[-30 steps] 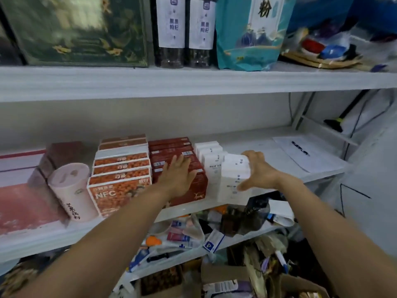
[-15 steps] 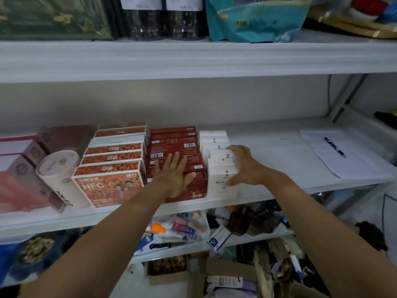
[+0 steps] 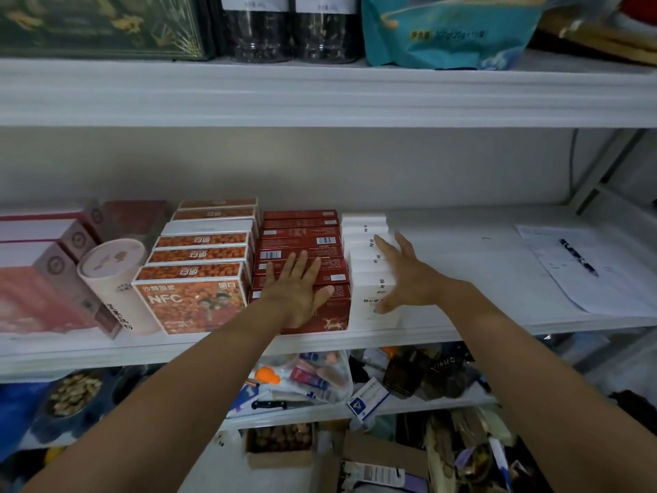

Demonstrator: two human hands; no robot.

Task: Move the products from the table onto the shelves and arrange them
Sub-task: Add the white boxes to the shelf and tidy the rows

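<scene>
On the middle shelf [image 3: 462, 325] stand rows of boxes. A row of white boxes [image 3: 366, 240] runs front to back just right of a row of dark red boxes [image 3: 302, 233]. My left hand [image 3: 298, 290] lies flat with straight fingers on the tops of the front red boxes. My right hand [image 3: 405, 275] is spread open against the right side of the white row, fingers straight, touching the front boxes. Left of the red row are orange NFC boxes [image 3: 192, 297] in a row.
A pale cylinder tin [image 3: 113, 279] and pink boxes [image 3: 39, 279] fill the shelf's left end. A printed paper sheet [image 3: 576, 265] lies at the right. The upper shelf holds a green box, dark jars and a teal bag [image 3: 451, 30]. Clutter lies on the lower shelves.
My right hand has let go of the front white box and opened flat against the row's side. The white boxes now stand aligned. The view has moved closer.
</scene>
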